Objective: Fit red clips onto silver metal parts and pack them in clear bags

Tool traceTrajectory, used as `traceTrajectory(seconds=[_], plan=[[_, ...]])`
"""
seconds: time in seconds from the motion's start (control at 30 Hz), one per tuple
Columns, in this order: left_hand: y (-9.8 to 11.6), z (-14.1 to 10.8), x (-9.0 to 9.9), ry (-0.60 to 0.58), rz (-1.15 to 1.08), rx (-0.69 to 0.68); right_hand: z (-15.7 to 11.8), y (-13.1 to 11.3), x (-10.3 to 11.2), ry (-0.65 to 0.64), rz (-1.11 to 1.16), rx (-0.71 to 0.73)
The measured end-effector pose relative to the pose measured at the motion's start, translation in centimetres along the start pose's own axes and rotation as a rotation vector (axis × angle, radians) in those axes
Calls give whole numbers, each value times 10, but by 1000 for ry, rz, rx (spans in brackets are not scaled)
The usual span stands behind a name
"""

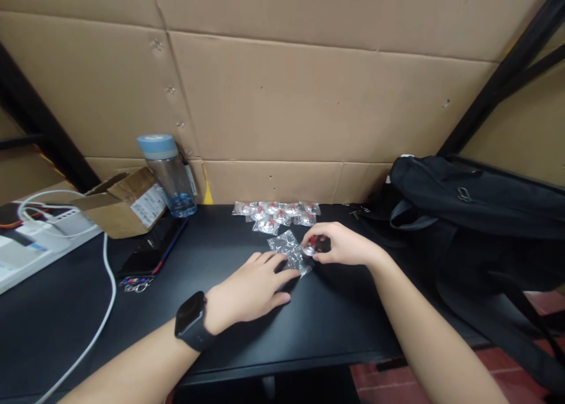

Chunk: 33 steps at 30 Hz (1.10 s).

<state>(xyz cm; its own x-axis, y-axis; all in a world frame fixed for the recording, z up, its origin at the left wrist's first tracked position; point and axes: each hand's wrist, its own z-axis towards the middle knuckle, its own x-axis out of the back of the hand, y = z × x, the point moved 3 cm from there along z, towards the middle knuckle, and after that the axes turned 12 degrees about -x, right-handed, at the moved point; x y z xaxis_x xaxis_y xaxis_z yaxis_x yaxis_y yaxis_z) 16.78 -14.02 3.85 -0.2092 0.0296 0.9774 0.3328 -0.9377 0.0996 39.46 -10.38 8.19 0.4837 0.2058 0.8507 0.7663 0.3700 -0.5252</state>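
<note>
My right hand point(338, 244) pinches a small round silver disc with a red part point(310, 247) between thumb and fingers, just above the black table. Its exact kind does not show. Beside it lies a crinkled clear plastic bag point(286, 245). My left hand point(253, 283), with a black watch point(191, 317) on the wrist, rests low over the table, fingers spread, with fingertips at the bag's near edge. Behind both hands sit several similar silver-and-red pieces in clear bags point(278, 213), clustered near the cardboard wall.
On the left stand an open cardboard box point(117, 207), a blue-lidded bottle point(170, 177), a dark phone point(152, 248), keys point(136, 284) and a white power strip point(57, 230) with a cable point(108, 274). A black backpack point(477, 198) fills the right side. Cardboard point(309, 98) walls the back.
</note>
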Motion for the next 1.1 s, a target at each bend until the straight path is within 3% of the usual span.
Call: traceTrajectory(seconds=[0.23, 0.43, 0.7, 0.97, 1.1], plan=[[-4, 1, -9, 1, 6, 17, -6, -2, -12, -136, -80, -101], [-4, 3, -14, 4, -44, 25, -3, 1, -23, -69, -189, -134], [-4, 3, -14, -22, -92, 29, 8, -5, -33, 59, -140, -113], [-4, 4, -12, -36, -112, 16, 5, 1, -26, -90, -121, -26], [-3, 4, -10, -33, -116, 10, 8, 4, -27, 7, -134, -95]])
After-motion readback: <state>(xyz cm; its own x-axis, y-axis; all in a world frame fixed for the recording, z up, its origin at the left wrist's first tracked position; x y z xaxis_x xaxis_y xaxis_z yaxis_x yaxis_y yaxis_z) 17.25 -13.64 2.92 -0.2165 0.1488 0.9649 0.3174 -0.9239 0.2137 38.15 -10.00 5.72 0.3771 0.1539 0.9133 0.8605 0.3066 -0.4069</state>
